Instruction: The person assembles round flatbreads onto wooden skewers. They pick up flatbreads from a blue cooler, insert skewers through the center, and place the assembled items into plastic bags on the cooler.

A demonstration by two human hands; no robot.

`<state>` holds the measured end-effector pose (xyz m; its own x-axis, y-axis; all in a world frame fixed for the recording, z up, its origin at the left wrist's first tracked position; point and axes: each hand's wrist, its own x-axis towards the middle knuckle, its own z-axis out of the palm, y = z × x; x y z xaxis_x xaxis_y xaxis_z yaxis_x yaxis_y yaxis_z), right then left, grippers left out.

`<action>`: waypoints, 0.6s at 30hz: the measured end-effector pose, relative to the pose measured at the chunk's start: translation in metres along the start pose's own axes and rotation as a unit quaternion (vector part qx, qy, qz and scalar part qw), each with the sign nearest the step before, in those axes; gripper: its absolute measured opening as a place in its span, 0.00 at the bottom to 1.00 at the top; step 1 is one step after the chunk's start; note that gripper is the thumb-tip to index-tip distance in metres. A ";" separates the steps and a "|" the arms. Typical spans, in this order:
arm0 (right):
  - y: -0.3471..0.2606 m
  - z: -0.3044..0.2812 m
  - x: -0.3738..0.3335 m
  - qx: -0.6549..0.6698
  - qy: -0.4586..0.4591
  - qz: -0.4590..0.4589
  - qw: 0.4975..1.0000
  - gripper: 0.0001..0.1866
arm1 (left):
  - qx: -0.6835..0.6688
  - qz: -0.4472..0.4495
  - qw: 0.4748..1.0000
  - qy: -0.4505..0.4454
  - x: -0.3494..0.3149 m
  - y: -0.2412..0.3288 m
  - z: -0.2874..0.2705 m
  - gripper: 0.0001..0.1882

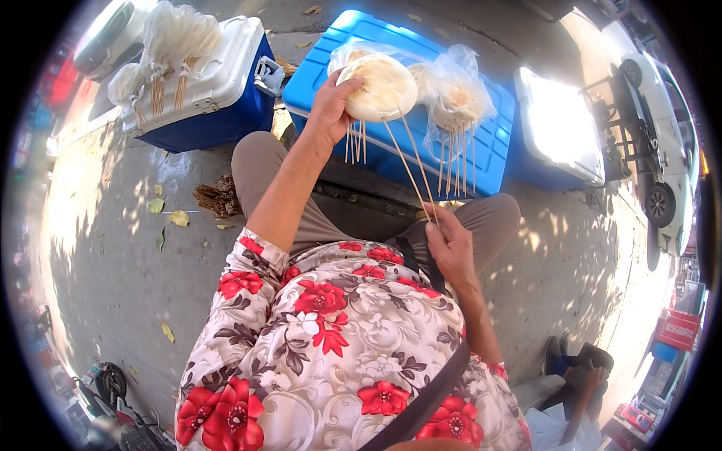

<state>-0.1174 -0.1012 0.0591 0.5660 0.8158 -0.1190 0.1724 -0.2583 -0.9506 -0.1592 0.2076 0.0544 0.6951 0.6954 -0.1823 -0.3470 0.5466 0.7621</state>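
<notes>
My left hand (329, 111) is closed on the edge of a pale, round, flat piece of food (385, 89), thumb on top, above a blue cooler box (308, 79). Its exact kind I cannot tell. Two thin wooden skewers (410, 161) run from its near edge down to my right hand (451, 244), whose fingers pinch their lower ends. Beside it on the lid lies a clear plastic bag (474, 68) with similar pale rounds (457, 101). Several skewers (455, 165) stick out of that bag toward me, and more show below my left hand.
At the left stands a dark-blue cooler with a white lid (233, 45), holding bagged skewered food (180, 37). Another white-lidded cooler (560, 120) is at the right. A bundle of brown sticks (218, 197) lies on the ground. A seated person (579, 383) is at lower right; a white car (669, 150) stands beyond.
</notes>
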 end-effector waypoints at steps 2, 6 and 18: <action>0.001 0.003 0.004 -0.006 0.007 -0.010 1.000 0.18 | 0.018 0.001 1.000 0.005 -0.006 -0.001 0.006 0.24; 0.000 0.011 0.012 -0.012 0.016 -0.018 1.000 0.18 | 0.033 -0.003 0.999 -0.003 -0.011 -0.005 0.011 0.24; -0.001 0.019 0.043 0.030 -0.001 -0.008 1.000 0.18 | 0.075 -0.012 0.996 -0.045 -0.023 -0.021 0.016 0.24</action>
<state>-0.1087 -0.0560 0.0495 0.5627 0.8201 -0.1043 0.1328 -0.2142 -0.9677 -0.1579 0.1729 0.0526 0.7582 0.6346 -0.1500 -0.2367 0.4822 0.8435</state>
